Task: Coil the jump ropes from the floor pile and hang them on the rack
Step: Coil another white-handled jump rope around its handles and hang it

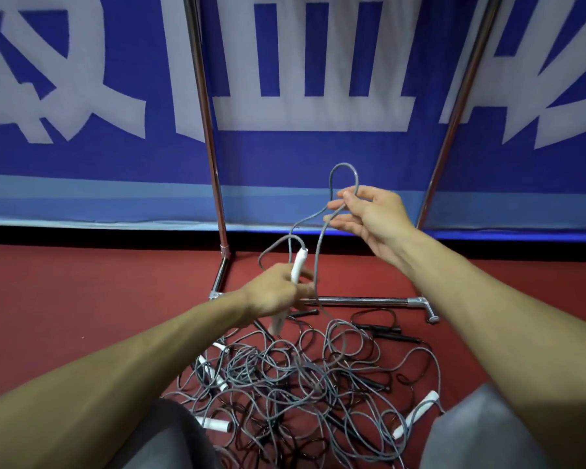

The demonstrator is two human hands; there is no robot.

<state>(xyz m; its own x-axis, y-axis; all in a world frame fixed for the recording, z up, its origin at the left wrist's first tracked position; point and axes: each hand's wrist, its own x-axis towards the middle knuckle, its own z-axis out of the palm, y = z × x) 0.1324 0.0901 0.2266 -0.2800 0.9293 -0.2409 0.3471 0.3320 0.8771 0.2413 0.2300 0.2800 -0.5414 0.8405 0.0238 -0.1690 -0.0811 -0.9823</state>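
Trailing up from the floor, a thin grey jump rope cord runs between both hands, in front of the rack. The left hand grips its white plastic handle, fingers curled round it, with the handle tilted upward. Another white handle shows just below that hand; whether it is held cannot be told. The right hand, higher and nearer the wall, pinches the cord between thumb and fingertips, so a narrow loop stands up above it.

Beneath the hands lies the tangled pile of grey and black ropes, with white and black handles scattered through it, on the red floor. Two grey-trousered knees flank the pile. Just beyond it stands the chrome tubular rack, its low base bar crossing behind the left hand and its two uprights rising on either side of the right hand. A blue banner with large white characters hangs behind the rack.
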